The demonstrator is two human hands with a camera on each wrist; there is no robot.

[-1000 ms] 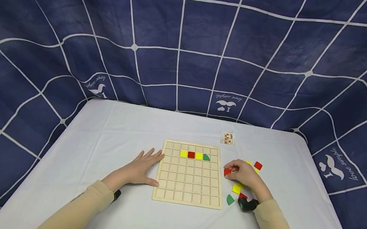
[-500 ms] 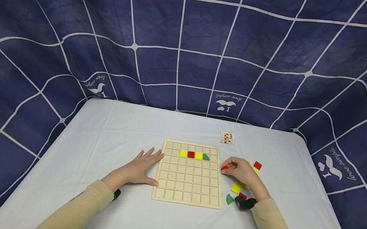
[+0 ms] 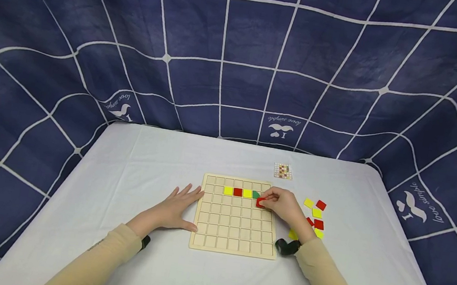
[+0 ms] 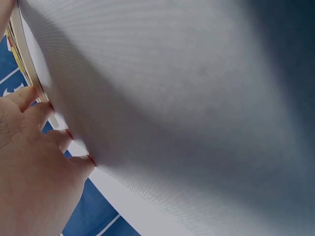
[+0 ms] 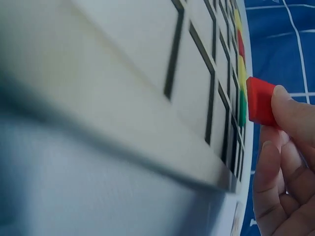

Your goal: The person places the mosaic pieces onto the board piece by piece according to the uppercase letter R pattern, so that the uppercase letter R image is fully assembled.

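A pale wooden grid board lies on the white table. Its second row holds a yellow tile, a red tile, another yellow tile and a green quarter-round tile. My right hand pinches a red square tile just above the board's upper right cells, below the green tile. My left hand lies flat on the table with straight fingers against the board's left edge.
Loose yellow and red tiles lie on the table right of the board. A small pattern card sits behind them. The white table ends at a dark blue cloth backdrop.
My right hand has carried the red tile leftward from the loose pile to over the board's upper right cells. The left hand has stayed in place.
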